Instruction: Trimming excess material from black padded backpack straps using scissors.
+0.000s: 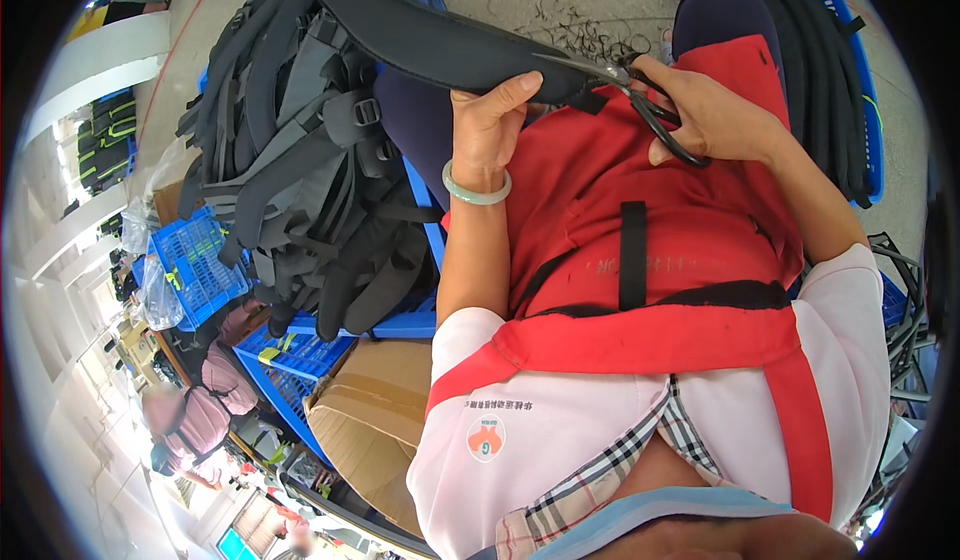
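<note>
1. Far to the left of the padded strap, a small blue crate [195, 265] sits on the floor among bagged goods, with a cardboard box [365, 415] lower down.
2. Just left of the strap, a heap of grey and black backpacks [300, 160] is piled on a large blue crate [300, 355], their buckles and straps hanging over its edge.
3. The black padded strap [430, 35] runs from the top of the view down to the person's lap, and its narrow end lies over the red apron [640, 230].
4. The left hand [490, 125], with a pale green bangle [476, 190] at the wrist, grips the strap from below near its narrow end; its fingers [515, 88] are curled and pinch the padding with the thumb.
5. Right of that grip, black-handled scissors [650, 110] meet the strap's tip, with the blades at its end. Whether the blades are parted I cannot tell.
6. The right hand [715, 115] holds the scissors, its fingers [660, 70] closed through and around the handle loops.
7. Beyond the strap's tip, dark thread clippings [580, 30] lie scattered on the floor, so trimming seems well under way; this strap looks to be mid-trim.
8. Far right of the strap, another blue crate [860, 80] holds a row of black straps [810, 50]; which pile is finished cannot be told.
</note>
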A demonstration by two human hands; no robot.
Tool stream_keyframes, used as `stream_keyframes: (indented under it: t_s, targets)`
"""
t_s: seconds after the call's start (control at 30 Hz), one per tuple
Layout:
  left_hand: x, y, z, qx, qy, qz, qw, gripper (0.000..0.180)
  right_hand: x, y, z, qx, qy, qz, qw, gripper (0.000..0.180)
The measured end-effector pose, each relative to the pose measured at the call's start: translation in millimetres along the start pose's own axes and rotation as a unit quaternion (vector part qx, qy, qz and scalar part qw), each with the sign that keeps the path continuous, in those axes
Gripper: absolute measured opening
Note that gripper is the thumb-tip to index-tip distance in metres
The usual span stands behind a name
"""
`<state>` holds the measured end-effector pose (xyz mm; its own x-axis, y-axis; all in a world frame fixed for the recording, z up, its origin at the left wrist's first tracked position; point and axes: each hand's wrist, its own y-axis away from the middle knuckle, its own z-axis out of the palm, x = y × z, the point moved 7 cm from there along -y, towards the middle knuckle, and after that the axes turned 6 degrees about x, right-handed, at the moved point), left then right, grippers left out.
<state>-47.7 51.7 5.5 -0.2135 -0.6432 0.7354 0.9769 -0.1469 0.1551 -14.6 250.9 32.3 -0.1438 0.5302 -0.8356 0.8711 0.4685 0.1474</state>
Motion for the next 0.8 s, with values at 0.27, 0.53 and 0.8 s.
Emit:
stream_keyframes:
  t_s: [0.27,0.53,0.8]
  targets:
    - [-1.8,-0.9,-3.0,-0.003,-0.013,0.011,1.0,0.021,14.9,-3.7,4.8,-0.054,-0.001,0.076,0.996,0.059]
    - [-9.9,1.2,-6.0,0.004,-0.069,-0.002,0.998,0.021,-2.1,-5.2,2.1,0.046,0.025,-0.029,0.998,0.064]
    - [-7.7,2.4,-2.2,-0.001,-0.063,-0.006,0.998,0.019,-4.3,-6.7,2.8,-0.012,0.011,0.062,0.998,0.079]
